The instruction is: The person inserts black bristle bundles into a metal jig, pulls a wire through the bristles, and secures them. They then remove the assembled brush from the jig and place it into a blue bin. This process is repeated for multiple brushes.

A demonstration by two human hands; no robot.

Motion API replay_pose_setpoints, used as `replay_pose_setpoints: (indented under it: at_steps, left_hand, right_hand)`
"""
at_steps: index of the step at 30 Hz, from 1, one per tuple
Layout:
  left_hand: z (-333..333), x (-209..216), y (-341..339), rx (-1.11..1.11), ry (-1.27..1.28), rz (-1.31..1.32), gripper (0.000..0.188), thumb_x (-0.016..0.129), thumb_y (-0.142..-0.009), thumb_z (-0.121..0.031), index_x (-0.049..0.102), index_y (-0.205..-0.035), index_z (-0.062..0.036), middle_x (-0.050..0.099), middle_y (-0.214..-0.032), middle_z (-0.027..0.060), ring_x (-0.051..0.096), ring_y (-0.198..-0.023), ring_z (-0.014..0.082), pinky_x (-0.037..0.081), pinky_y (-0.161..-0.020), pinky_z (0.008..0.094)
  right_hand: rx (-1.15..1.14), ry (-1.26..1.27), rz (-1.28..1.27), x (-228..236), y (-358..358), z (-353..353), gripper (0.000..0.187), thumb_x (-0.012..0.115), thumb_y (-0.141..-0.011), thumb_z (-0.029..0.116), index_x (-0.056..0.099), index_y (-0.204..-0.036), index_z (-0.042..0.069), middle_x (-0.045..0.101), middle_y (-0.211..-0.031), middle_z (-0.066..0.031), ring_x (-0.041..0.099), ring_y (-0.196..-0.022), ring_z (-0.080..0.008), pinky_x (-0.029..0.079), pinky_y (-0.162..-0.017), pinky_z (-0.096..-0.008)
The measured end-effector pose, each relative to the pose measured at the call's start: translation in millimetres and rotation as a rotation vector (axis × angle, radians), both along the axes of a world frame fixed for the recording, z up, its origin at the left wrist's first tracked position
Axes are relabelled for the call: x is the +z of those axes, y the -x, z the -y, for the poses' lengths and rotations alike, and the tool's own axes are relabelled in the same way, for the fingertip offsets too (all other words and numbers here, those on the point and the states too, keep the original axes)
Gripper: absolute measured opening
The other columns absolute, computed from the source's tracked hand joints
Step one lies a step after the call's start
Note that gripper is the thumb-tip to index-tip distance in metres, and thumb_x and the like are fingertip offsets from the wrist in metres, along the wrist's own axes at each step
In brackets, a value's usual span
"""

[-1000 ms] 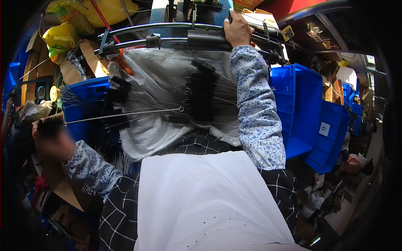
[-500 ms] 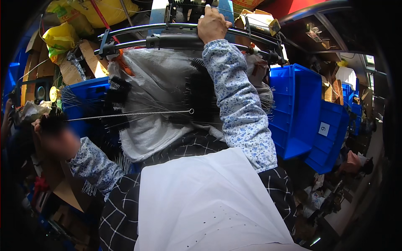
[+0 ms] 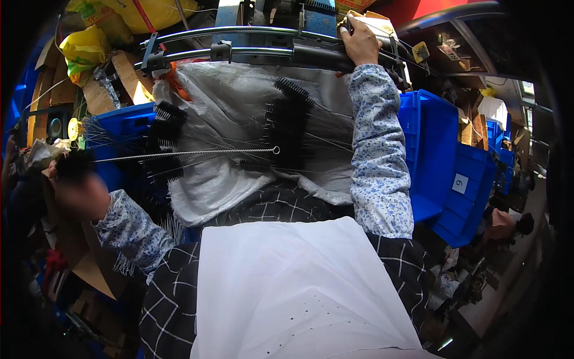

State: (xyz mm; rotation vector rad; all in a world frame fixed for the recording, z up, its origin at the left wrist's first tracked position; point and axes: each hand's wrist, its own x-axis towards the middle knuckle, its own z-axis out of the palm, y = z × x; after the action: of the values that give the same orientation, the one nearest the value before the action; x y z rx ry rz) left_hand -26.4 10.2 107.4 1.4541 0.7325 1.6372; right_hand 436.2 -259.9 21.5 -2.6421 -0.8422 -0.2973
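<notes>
At the far left, my left hand point(image 3: 84, 194), blurred, is closed around the black-bristled end of a twisted-wire brush point(image 3: 185, 155). The brush's bare wire stem points right and ends in a small ring over my lap. My right hand point(image 3: 362, 43) is at the right part of a railed bench machine point(image 3: 257, 52), its fingers curled on the sliding carriage; the exact part gripped is hidden. Several more black brushes point(image 3: 287, 128) lie on a whitish woven sack point(image 3: 221, 96) across my lap, bristles at left and in the middle.
Blue plastic crates point(image 3: 433, 149) stand to my right, and another blue bin point(image 3: 122, 128) holds wire stems at the left. Yellow bags point(image 3: 86, 51) and cardboard pieces point(image 3: 128, 75) crowd the far left. A small open carton point(image 3: 375, 25) sits behind my right hand.
My right hand has moved right along the rails, and the dark sleeve and carriage have slid right with it. My left hand still holds the brush, nearly in place.
</notes>
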Motion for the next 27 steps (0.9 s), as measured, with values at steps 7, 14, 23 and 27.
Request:
replay_pose_setpoints:
  at_steps: [7,14,23,27]
  left_hand:
    - [17.9,0.7,-50.6,-0.495,0.329,0.318,0.023,0.043,-0.079,0.001,0.048,-0.101,0.0016,0.055,-0.097,0.0103,0.056,-0.089,0.0179,0.048,-0.076,0.0287]
    - [57.0,-9.0,-106.5,-0.679,0.424,0.143,0.015,0.045,-0.088,-0.015,0.048,-0.095,-0.0024,0.055,-0.085,0.004,0.055,-0.076,0.0106,0.046,-0.069,0.0216]
    - [143.4,-40.8,-168.0,-0.869,0.45,-0.087,0.02,0.037,-0.091,-0.022,0.041,-0.096,-0.0026,0.051,-0.088,0.0076,0.058,-0.068,0.0127,0.051,-0.062,0.0257]
    - [75.4,-48.1,-124.1,-0.76,0.35,-0.493,0.027,0.037,-0.091,-0.026,0.041,-0.102,-0.0015,0.055,-0.09,0.0102,0.057,-0.078,0.0122,0.046,-0.071,0.0235]
  right_hand:
    - [-0.055,0.334,0.123,10.4,-55.4,20.5,0.03,0.042,-0.083,0.04,0.06,-0.101,0.022,0.057,-0.104,-0.0065,0.048,-0.101,-0.0283,0.034,-0.086,-0.043]
    - [0.292,0.033,-0.502,83.4,6.3,80.8,0.029,0.052,-0.083,0.027,0.058,-0.102,0.006,0.059,-0.091,-0.0149,0.057,-0.081,-0.0282,0.044,-0.075,-0.0341]
    - [0.599,-0.176,-0.705,70.0,176.2,-3.5,0.026,0.047,-0.084,0.021,0.053,-0.103,0.005,0.058,-0.08,-0.0192,0.056,-0.072,-0.0367,0.046,-0.064,-0.0403]
    - [0.366,-0.331,-0.158,52.0,122.2,-15.7,0.02,0.047,-0.083,0.02,0.059,-0.096,0.009,0.061,-0.077,-0.0125,0.058,-0.071,-0.0307,0.046,-0.063,-0.0394]
